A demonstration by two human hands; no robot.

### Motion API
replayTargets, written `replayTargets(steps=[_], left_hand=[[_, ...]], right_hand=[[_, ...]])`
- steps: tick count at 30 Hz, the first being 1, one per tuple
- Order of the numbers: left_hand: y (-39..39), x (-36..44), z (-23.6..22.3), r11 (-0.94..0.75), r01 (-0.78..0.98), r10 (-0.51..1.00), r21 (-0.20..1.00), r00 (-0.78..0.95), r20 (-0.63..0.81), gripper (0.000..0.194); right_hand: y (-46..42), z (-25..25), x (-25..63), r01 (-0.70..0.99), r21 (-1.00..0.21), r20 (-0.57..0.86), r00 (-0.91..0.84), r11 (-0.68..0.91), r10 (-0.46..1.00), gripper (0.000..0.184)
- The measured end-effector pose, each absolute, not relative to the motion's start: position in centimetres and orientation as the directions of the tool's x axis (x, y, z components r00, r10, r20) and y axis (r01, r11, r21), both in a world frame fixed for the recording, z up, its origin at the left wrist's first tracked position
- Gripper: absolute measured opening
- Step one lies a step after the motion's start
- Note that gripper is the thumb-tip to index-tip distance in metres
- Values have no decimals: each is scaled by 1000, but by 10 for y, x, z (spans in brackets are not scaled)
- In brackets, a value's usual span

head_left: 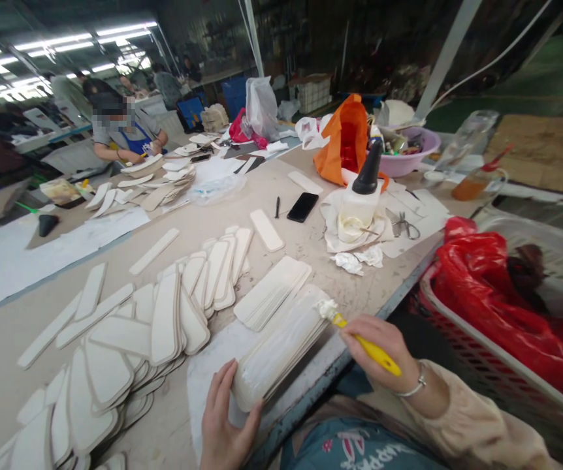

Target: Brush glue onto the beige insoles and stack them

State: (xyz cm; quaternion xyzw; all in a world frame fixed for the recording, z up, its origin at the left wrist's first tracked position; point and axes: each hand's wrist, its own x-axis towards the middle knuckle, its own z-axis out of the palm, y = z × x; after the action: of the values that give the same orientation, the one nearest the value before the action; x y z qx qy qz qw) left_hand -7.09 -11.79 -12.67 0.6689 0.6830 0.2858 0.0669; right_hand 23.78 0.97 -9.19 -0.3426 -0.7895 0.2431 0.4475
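Note:
My right hand (384,349) grips a yellow-handled brush (370,351). White paste clings to its bristles, which touch the far end of a stack of long, round-ended white panels (281,346). A wet, shiny film covers much of the top panel. My left hand (230,414) steadies the near end of this stack, thumb on one side and fingers on the other. Just behind lies a second neat stack of panels (272,290). To the left spreads a large heap of similar panels (115,339). A white sheet (213,365) lies under the stack I hold.
Beyond the stacks are a phone (303,206), a white glue container (357,212) with a black nozzle, scissors (405,226) and an orange bag (343,147). A crate (487,346) with red plastic stands at right, beside the table edge. Across the table, a co-worker (127,134) handles pieces.

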Motion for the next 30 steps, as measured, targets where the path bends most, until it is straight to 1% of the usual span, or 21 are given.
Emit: replayTargets(steps=[2,5,7,10,12,17,20,24,26,30], left_hand=[[-122,-75,-125,-65,886,961,459,-69,269,69],[-126,-87,-120,-94,891,970,444,-18,241,71],[-121,-99,-113,-64,890,972,451,-47,232,61],[-96,-115,-103,67,881,971,468,-165,173,43],[-68,-123,-99,134,877,975,462,-200,98,40],[10,-131,-113,151,897,988,415,-153,-28,40],[40,-126,-125,162,914,985,372,-131,-110,40],[57,-121,-132,183,927,974,326,-127,-186,32],[59,-121,-130,214,925,966,313,-152,-211,31],[61,-121,-125,288,903,947,320,-219,-234,30]], right_hand=[[22,-99,257,397,-652,611,-231,646,757,25],[37,-113,278,484,-617,672,-84,620,735,22],[44,-124,285,511,-633,676,-2,582,737,18],[48,-141,290,520,-661,665,71,541,744,16],[49,-152,292,520,-661,667,77,541,741,16],[52,-164,296,493,-681,651,70,541,756,15],[52,-162,297,483,-705,625,77,519,777,14],[53,-156,295,457,-708,623,45,538,781,17],[54,-154,294,442,-718,613,36,538,789,18],[55,-151,294,409,-748,579,14,524,815,16]])
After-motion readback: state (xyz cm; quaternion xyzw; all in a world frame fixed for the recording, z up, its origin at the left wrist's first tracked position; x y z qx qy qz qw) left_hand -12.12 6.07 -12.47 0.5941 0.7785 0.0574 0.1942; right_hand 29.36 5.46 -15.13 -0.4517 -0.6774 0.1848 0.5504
